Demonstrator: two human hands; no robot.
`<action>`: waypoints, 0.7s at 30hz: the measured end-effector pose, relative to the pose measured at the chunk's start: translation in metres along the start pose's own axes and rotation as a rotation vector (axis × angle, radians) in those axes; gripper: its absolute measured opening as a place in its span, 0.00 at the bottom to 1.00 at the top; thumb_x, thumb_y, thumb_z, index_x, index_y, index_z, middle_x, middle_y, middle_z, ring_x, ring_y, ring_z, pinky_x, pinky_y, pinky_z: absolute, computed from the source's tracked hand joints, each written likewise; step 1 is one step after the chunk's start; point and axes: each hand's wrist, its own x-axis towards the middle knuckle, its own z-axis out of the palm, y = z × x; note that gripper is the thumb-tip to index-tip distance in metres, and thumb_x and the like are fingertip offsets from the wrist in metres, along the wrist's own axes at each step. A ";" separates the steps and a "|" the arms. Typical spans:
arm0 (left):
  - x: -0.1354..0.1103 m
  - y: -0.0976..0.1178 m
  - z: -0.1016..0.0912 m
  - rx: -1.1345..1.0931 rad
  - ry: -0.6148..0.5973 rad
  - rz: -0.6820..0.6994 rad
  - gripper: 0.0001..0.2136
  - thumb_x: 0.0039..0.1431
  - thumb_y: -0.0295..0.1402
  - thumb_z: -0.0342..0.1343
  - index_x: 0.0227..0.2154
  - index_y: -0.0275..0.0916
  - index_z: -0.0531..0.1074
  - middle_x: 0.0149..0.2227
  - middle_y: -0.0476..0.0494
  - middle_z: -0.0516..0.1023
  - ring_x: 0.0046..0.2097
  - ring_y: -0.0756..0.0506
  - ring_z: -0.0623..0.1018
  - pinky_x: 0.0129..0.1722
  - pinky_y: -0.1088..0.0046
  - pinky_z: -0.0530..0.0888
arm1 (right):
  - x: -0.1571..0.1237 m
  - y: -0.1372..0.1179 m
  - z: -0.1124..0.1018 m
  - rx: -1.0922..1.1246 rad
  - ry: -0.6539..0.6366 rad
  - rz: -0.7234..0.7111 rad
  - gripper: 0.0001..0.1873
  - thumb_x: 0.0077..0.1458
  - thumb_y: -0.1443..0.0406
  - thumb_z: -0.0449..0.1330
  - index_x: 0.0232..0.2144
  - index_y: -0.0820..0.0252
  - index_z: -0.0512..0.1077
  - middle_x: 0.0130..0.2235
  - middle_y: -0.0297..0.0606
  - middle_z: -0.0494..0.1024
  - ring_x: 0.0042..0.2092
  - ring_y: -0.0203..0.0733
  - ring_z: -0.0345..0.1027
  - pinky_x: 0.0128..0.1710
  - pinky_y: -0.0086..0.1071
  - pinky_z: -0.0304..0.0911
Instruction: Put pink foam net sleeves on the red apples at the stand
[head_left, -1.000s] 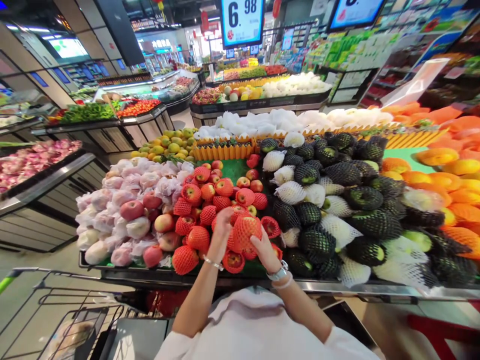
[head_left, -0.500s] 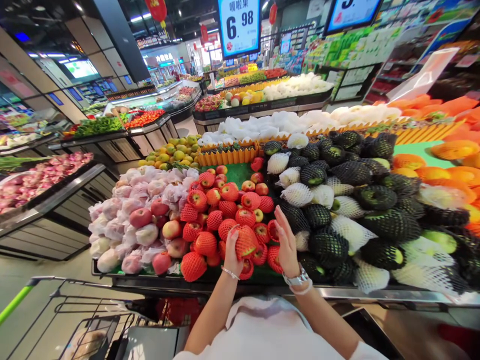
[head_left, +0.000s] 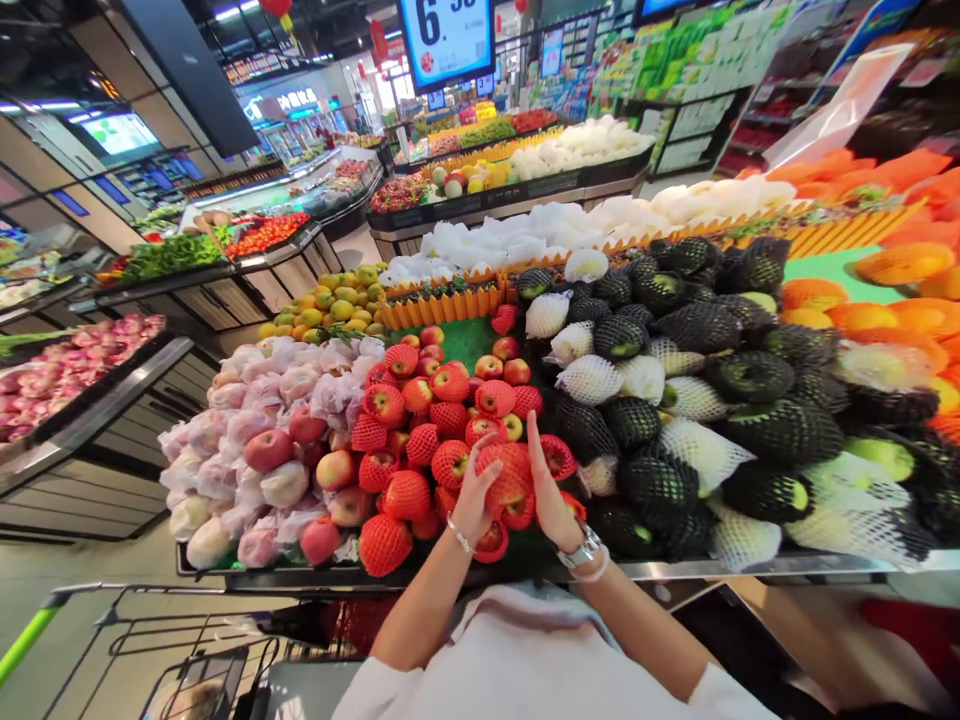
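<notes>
An apple in a red foam net [head_left: 511,476] sits above the apple pile, between my two hands. My left hand [head_left: 472,497] is closed round its left side, thumb over the near face. My right hand [head_left: 553,500] stands upright along the apple's right side, fingers straight and flat; whether the palm touches it I cannot tell. Below and around lie more netted red apples [head_left: 409,494], with several bare red ones among them. One netted apple [head_left: 556,456] lies just right of my right fingertips.
Plastic-wrapped fruit [head_left: 279,400] fills the left of the stand. Melons in black and white nets [head_left: 660,484] cover the right. A metal edge [head_left: 675,569] runs along the front. A wire cart [head_left: 124,640] stands at lower left, and a price screen [head_left: 448,40] hangs ahead.
My right hand has moved left, from apart to close beside the netted apple. My left hand still holds that apple, raised slightly to the right. The view has tilted down a little.
</notes>
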 end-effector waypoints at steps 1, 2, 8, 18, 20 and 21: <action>0.011 0.011 0.000 0.062 -0.030 -0.012 0.26 0.49 0.40 0.64 0.51 0.41 0.66 0.52 0.41 0.72 0.48 0.43 0.75 0.47 0.68 0.73 | -0.002 0.000 -0.006 0.021 0.041 0.011 0.32 0.65 0.49 0.38 0.68 0.48 0.41 0.70 0.30 0.39 0.70 0.44 0.30 0.68 0.51 0.33; 0.026 0.023 0.000 0.146 -0.055 0.008 0.26 0.48 0.40 0.64 0.51 0.41 0.66 0.49 0.41 0.73 0.46 0.43 0.76 0.44 0.68 0.73 | -0.005 0.000 -0.014 0.032 0.086 0.014 0.32 0.65 0.49 0.37 0.68 0.47 0.39 0.70 0.30 0.38 0.70 0.44 0.30 0.68 0.51 0.33; 0.201 0.097 0.011 1.333 -0.036 0.649 0.30 0.50 0.35 0.61 0.56 0.37 0.61 0.53 0.37 0.68 0.55 0.41 0.69 0.58 0.63 0.63 | -0.048 0.005 -0.081 0.016 0.425 0.157 0.28 0.63 0.57 0.52 0.63 0.49 0.55 0.64 0.41 0.60 0.64 0.48 0.55 0.65 0.52 0.47; 0.342 0.086 -0.016 2.291 -0.339 0.143 0.37 0.47 0.31 0.62 0.62 0.34 0.58 0.57 0.25 0.64 0.56 0.29 0.66 0.51 0.53 0.67 | -0.155 0.003 -0.126 -0.377 0.871 0.410 0.23 0.57 0.52 0.56 0.47 0.61 0.72 0.43 0.45 0.78 0.47 0.49 0.71 0.52 0.45 0.61; 0.343 0.088 -0.022 2.286 -0.414 0.084 0.36 0.49 0.35 0.61 0.63 0.37 0.57 0.58 0.27 0.65 0.57 0.31 0.66 0.53 0.54 0.65 | -0.154 0.000 -0.125 -0.367 0.937 0.416 0.23 0.57 0.52 0.57 0.46 0.62 0.72 0.42 0.44 0.78 0.44 0.47 0.71 0.50 0.44 0.61; 0.343 0.091 -0.023 2.276 -0.428 0.072 0.36 0.52 0.38 0.59 0.64 0.39 0.55 0.60 0.28 0.63 0.59 0.31 0.65 0.55 0.53 0.63 | -0.151 -0.001 -0.125 -0.360 0.941 0.412 0.22 0.57 0.52 0.57 0.46 0.62 0.72 0.41 0.44 0.78 0.43 0.47 0.71 0.50 0.43 0.61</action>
